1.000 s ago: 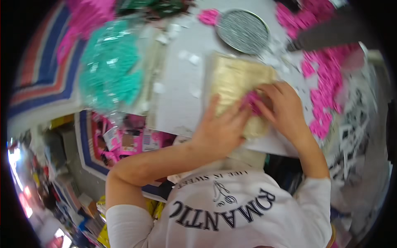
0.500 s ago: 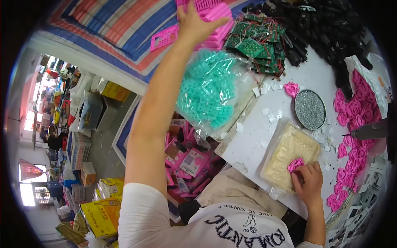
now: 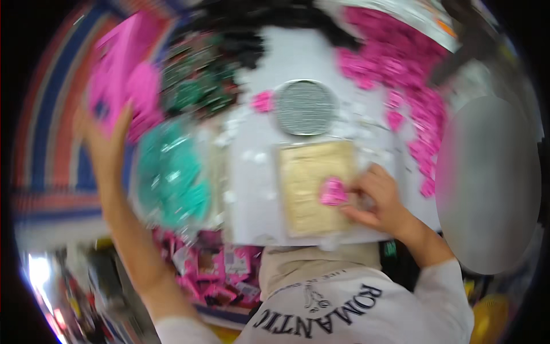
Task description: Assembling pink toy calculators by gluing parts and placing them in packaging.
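Note:
My left hand (image 3: 106, 129), blurred and stretched out at the far left, is closed on a pink plastic casing (image 3: 117, 63) with cut-outs. The casing stands tilted above more pink casings (image 3: 144, 94). My right hand (image 3: 375, 198) is curled, its thumb and fingertips at the right edge of a small pink ring-shaped plastic part (image 3: 332, 191). That part is over a yellowish block in clear plastic wrap (image 3: 301, 189), which lies near the front edge of the white table. Just beyond the block stands a round tin of small grey metal pieces (image 3: 305, 108).
A clear bag of turquoise plastic parts (image 3: 172, 178) lies right of my left forearm. Green circuit boards (image 3: 200, 80) and black parts (image 3: 269, 14) are heaped behind. Many pink ring-shaped parts (image 3: 395, 57) spread along the right. A dark tool (image 3: 464, 57) juts in there. Pink casings (image 3: 212, 264) fill the space below.
The view has swung round to the left and is blurred. My left hand, earlier spread over the stacked pink casings, now has one raised. My right hand stays by the pink ring-shaped part.

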A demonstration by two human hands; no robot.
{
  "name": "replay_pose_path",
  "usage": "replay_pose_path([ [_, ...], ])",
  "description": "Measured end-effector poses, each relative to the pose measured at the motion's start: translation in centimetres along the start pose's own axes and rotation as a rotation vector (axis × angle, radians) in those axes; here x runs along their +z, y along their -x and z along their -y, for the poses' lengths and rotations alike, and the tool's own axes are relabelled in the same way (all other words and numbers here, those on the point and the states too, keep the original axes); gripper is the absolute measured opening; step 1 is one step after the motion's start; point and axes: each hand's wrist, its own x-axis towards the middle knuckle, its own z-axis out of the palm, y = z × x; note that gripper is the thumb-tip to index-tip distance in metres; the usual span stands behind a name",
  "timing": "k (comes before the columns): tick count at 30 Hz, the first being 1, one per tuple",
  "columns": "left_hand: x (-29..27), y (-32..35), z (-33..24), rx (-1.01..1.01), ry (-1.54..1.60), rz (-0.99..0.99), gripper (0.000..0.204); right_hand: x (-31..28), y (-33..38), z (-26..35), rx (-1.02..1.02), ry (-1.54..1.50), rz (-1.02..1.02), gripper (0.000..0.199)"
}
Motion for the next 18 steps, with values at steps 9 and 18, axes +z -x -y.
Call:
replay_pose_path([
  [9,3.2,21.3,-24.7,-0.129,0.714,0.805,0.126,-0.4,1.9,3.2,0.495,-1.177,0.249,0.066],
  [18,5.2,20.9,-24.2,-0.597,1.135,0.412,0.085,-15.9,5.5,-9.4,0.700,-0.302,-0.184,0.050],
])
